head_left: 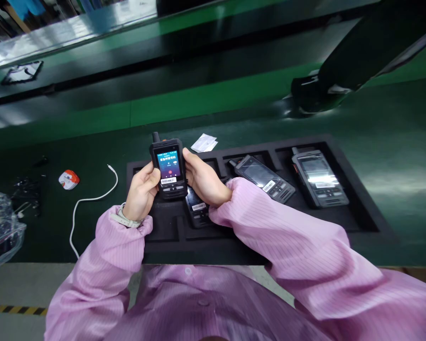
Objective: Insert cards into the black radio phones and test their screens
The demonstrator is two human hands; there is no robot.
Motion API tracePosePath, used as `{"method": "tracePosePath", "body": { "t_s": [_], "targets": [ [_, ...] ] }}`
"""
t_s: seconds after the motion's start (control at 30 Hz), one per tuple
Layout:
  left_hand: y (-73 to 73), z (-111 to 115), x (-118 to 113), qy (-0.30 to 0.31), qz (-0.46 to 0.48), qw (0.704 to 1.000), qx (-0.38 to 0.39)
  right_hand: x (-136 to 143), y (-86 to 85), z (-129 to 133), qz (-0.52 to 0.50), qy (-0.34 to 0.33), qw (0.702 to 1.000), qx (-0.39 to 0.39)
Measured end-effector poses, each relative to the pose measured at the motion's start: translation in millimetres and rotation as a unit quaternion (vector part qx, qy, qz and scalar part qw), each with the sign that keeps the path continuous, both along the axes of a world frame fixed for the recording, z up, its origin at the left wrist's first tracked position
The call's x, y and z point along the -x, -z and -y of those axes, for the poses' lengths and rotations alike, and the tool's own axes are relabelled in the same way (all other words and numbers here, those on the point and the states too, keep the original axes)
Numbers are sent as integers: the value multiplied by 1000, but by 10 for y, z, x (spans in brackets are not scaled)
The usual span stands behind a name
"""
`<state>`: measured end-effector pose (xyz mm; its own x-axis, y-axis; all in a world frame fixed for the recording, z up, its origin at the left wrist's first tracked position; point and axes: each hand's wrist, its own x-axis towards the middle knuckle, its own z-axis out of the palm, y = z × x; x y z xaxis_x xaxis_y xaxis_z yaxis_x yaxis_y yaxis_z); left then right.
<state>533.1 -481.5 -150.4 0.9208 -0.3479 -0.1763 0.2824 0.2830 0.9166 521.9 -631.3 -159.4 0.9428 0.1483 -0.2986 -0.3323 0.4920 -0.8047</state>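
A black handheld radio phone (169, 166) with a stubby antenna and a lit blue screen is held upright between both hands. My left hand (142, 192) grips its left edge, thumb beside the screen. On its right edge are the closed fingers of my right hand (205, 180). Below and behind my right hand, a second device (198, 207) with a dark screen lies partly hidden in the black foam tray (326, 142). A third device (264, 179) rests at a slant in the tray's middle, and a fourth (320, 177) lies at its right.
White paper slips (204, 143) lie behind the tray. To the left are a white cable (94, 199), a red-and-white round object (68, 180) and a clear plastic bag (3, 227). A dark stand-like arm (344, 61) reaches in from the upper right.
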Motion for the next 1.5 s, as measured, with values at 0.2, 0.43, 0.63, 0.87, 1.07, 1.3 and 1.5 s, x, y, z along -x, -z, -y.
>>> {"method": "tracePosePath", "body": {
  "t_s": [0.2,0.43,0.63,0.87,1.07,1.3,1.5],
  "targets": [
    [12,-10,8,0,0,1000,2,-5,21,4,6,-3,1000,-4],
    [4,-6,8,-1,-4,1000,-2,3,21,5,8,-5,1000,-1],
    [-2,4,6,-2,-4,1000,-2,-5,27,10,8,-6,1000,-1],
    [6,-4,4,2,-4,1000,-1,-1,13,1,2,-4,1000,1],
    [9,-7,2,1,-5,1000,-3,-9,24,4,3,-4,1000,0],
    [2,-6,5,-1,-4,1000,-4,-8,26,4,0,-4,1000,5],
    [-1,-2,6,-2,-5,1000,-1,-5,26,1,3,-4,1000,3]
  ]
}}
